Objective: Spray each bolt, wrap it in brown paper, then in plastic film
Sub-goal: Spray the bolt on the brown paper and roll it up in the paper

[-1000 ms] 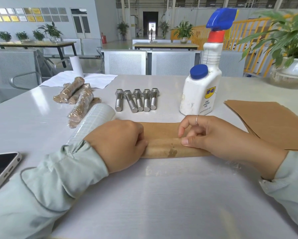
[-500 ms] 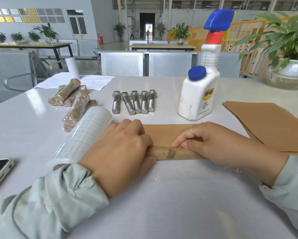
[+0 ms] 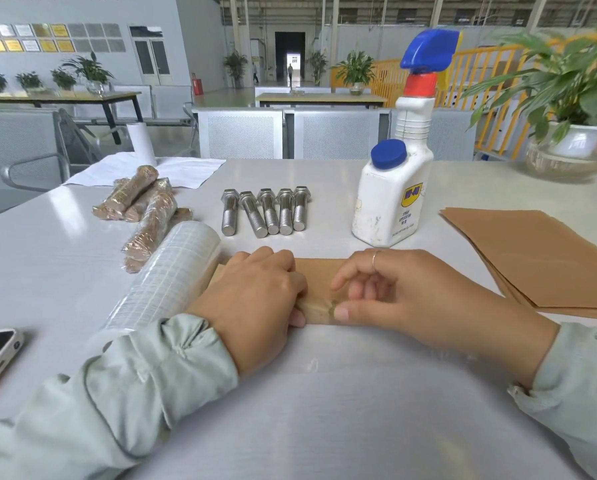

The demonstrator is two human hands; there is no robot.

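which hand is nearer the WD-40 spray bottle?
Right. The right hand lies on the brown paper roll just in front of the WD-40 spray bottle; the left hand grips the roll's other end, further left, beside the plastic film roll.

Pale green-grey sleeves [image 3: 144, 386]; thin silver ring [image 3: 375, 260], right grip [image 3: 418, 292].

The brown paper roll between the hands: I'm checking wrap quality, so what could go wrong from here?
The left hand and right hand hold the paper roll only at its middle, so its ends may loosen. The film roll lies against the left wrist and could get nudged.
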